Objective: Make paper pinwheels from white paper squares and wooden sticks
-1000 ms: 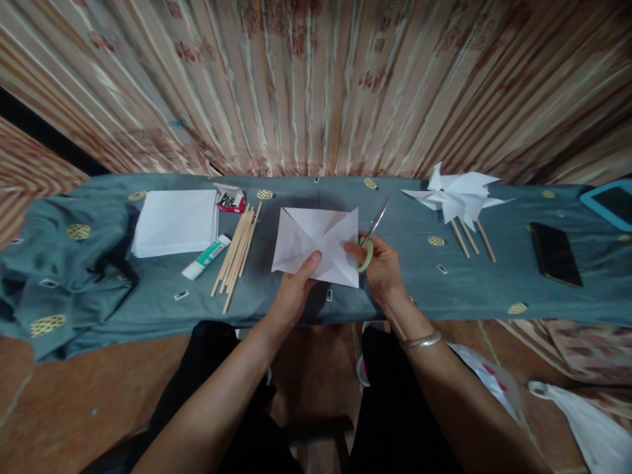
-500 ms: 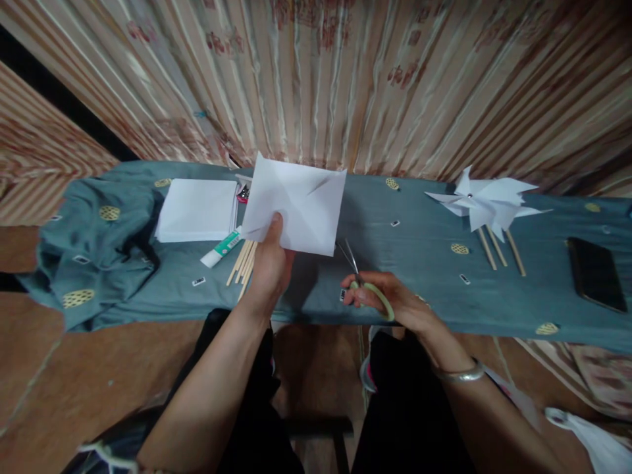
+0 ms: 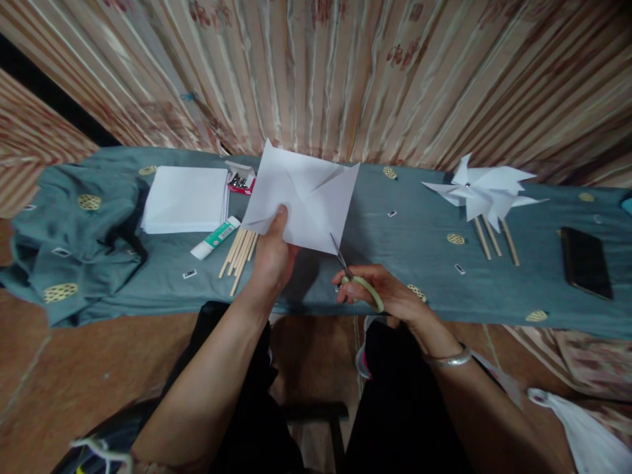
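A square sheet of white paper [image 3: 316, 181] is pinched by my left hand [image 3: 274, 253] at its lower left side, thumb on top and fingers underneath. Slits run inward from some of its corners. My right hand [image 3: 370, 286] grips scissors [image 3: 344, 266] with pale green handles. Their blades are at the paper's lower right corner, one showing over the sheet. Just left of my left hand lie several wooden sticks [image 3: 239, 257] and a green-and-white glue tube [image 3: 216, 238].
A stack of white paper [image 3: 185, 201] and a small red box of metal pins [image 3: 241, 179] lie at left on the green cloth [image 3: 390, 243]. White paper pinwheels [image 3: 486, 191] on sticks and a black phone [image 3: 586, 263] are at right. A patterned curtain [image 3: 336, 79] hangs behind.
The scissors have come up to the paper's lower right corner, with the blades now at its edge. The paper has shifted slightly right in view.
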Demonstrator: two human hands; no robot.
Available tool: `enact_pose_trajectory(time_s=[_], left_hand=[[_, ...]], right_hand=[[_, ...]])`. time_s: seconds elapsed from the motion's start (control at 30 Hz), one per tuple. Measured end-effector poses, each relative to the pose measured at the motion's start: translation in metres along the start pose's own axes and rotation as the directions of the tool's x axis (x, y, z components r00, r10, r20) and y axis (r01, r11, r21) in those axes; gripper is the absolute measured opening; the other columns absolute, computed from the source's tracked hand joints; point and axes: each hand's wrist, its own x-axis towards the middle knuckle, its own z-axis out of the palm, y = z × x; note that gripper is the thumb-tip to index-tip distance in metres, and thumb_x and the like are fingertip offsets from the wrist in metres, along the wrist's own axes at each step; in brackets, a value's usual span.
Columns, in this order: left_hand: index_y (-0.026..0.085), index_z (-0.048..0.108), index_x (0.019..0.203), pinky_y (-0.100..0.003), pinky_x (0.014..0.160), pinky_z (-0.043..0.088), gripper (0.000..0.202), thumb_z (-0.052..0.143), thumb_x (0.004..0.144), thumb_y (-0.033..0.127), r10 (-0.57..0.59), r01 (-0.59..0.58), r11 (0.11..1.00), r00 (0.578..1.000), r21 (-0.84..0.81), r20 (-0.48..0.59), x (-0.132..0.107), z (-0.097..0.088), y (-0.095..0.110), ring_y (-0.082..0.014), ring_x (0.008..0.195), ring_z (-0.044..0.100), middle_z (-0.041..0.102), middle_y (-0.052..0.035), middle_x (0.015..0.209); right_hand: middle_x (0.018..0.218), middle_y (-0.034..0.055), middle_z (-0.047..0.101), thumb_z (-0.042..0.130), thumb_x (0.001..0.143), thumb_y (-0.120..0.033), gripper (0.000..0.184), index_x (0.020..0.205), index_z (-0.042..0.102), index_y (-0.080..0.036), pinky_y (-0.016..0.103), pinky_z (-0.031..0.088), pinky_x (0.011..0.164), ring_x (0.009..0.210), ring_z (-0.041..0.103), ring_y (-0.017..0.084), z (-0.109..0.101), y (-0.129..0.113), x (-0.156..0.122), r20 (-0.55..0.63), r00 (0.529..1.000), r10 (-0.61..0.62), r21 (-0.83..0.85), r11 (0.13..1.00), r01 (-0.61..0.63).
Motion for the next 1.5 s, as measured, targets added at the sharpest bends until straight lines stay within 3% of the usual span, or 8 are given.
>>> enact_pose_trajectory(time_s=[0.17,0.53,1.0,1.5], left_hand=[[0.021,0.053,0.134,-0.032,0.105,0.049,0.039,0.051,0.095,0.021,-0.012,0.011,1.000,1.000,0.021,0.011,-0.0002,-0.0004,-0.0020,-0.0219,0.133,0.052,0.061,-0.0064,0.139],[0.020,0.061,0.124,-0.034,0.103,0.051,0.031,0.054,0.094,0.020,-0.028,0.028,0.999,1.000,0.018,-0.013,-0.0020,-0.0004,-0.0026,-0.0218,0.129,0.056,0.068,-0.0056,0.128],[0.020,0.058,0.128,-0.032,0.103,0.051,0.034,0.052,0.094,0.019,-0.021,0.021,1.000,1.000,0.021,-0.005,-0.0016,-0.0001,-0.0018,-0.0214,0.127,0.058,0.067,-0.0061,0.129],[0.018,0.062,0.120,-0.033,0.103,0.050,0.028,0.054,0.093,0.020,-0.032,0.032,0.999,0.999,0.041,-0.003,-0.0027,-0.0006,-0.0013,-0.0217,0.125,0.059,0.070,-0.0066,0.124]], right_hand=[[0.075,0.0055,0.066,0.067,0.069,-0.074,0.062,0.084,0.065,-0.014,0.026,0.044,0.060,0.068,0.055,0.013,-0.0011,-0.0021,0.0010,0.020,1.000,0.017,-0.022,1.000,-0.017],[0.073,0.0043,0.064,0.066,0.067,-0.077,0.064,0.082,0.064,-0.015,0.027,0.043,0.062,0.067,0.055,0.013,0.0017,-0.0040,0.0015,0.010,0.999,0.031,0.007,1.000,-0.031],[0.075,0.0050,0.064,0.070,0.072,-0.066,0.054,0.084,0.063,-0.014,0.029,0.046,0.066,0.069,0.056,0.014,0.0008,-0.0047,0.0010,0.032,0.999,0.010,0.000,1.000,-0.010],[0.073,0.0029,0.064,0.074,0.065,-0.067,0.057,0.084,0.065,-0.014,0.028,0.048,0.067,0.068,0.058,0.014,0.0015,-0.0056,0.0017,0.014,0.999,0.032,0.022,0.999,-0.033]])
